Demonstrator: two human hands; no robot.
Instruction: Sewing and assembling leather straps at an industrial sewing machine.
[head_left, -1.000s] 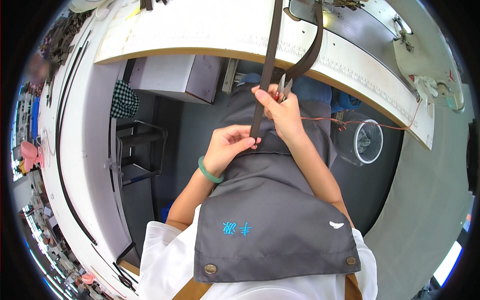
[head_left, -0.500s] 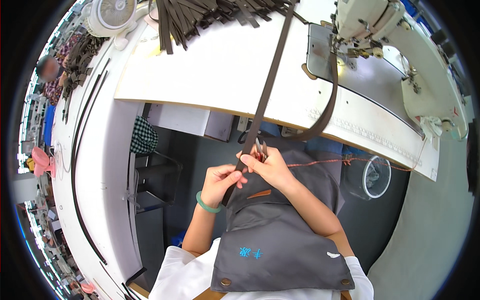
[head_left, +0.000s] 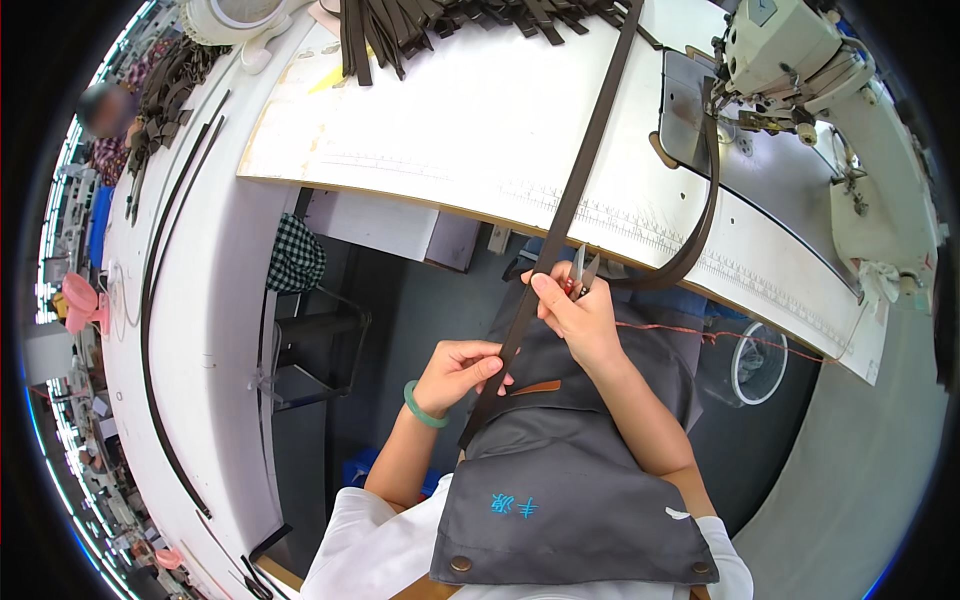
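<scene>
A long dark brown strap [head_left: 575, 185] runs from the far edge of the white sewing table [head_left: 430, 130] down across its front edge to my lap. My left hand [head_left: 462, 375], with a green bangle at the wrist, pinches the strap near its lower end. Higher up, my right hand [head_left: 580, 310] grips the same strap between thumb and fingers. Small thread snips [head_left: 585, 272] with silver blades are also held in my right hand, blades upward and apart. A red cord [head_left: 660, 326] trails rightward from this hand. Another strap length [head_left: 700, 225] curves from the sewing machine toward my right hand.
A white sewing machine [head_left: 790, 60] stands at the far right. Many cut brown straps [head_left: 400, 30] lie piled at the back. Below the table on the right is a round clear bin [head_left: 757, 365]. A second white table [head_left: 190, 400] with long strips is at left.
Both hands have moved apart along the strap, the right one farther up and right, the left slightly down. My view has shifted a little. The snips stay in my right hand.
</scene>
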